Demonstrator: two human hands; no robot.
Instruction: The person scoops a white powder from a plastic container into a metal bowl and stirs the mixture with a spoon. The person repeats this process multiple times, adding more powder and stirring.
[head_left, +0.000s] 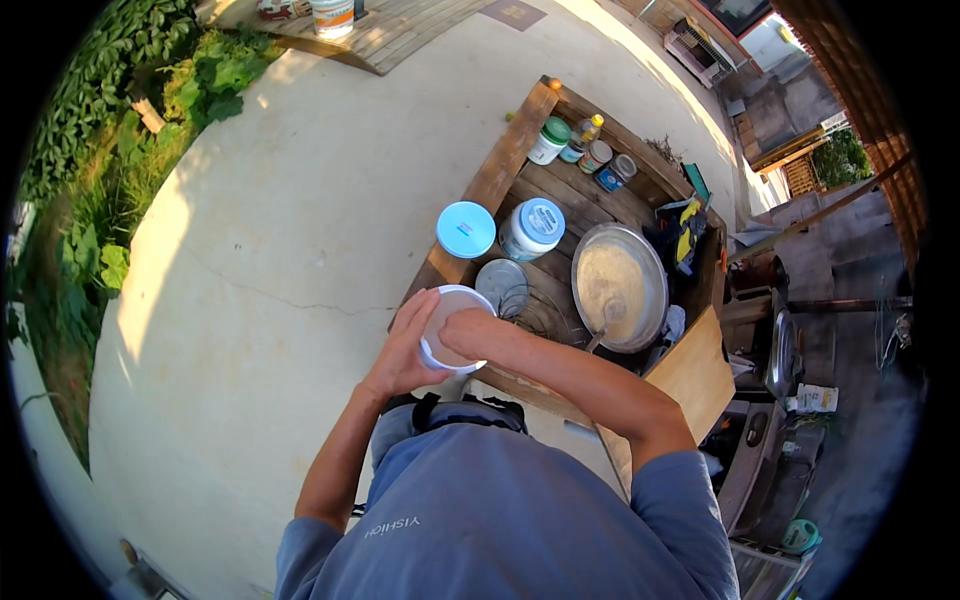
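Observation:
In front of my waist, my left hand (401, 352) is wrapped around the outer side of a white plastic tub (459, 367). My right hand (469, 334) reaches down into the tub with curled fingers, and their tips are hidden, so a hold on something cannot be made out. A light blue round lid (465, 229) lies on the wooden edge just beyond the tub. Beside it stands a white plastic jar with a blue lid (531, 229). To the right, a metal basin (658, 300) holds pale yellow meal (604, 274), with a ladle (615, 310) resting in it.
A wooden box-like table (517, 142) has raised edges. At its far end are a green-lidded jar (550, 141), an oil bottle (583, 139) and small jars (596, 156). Near the tub lie a round grey container (501, 281) and loose wire (551, 311). A plywood board (694, 375) leans at right.

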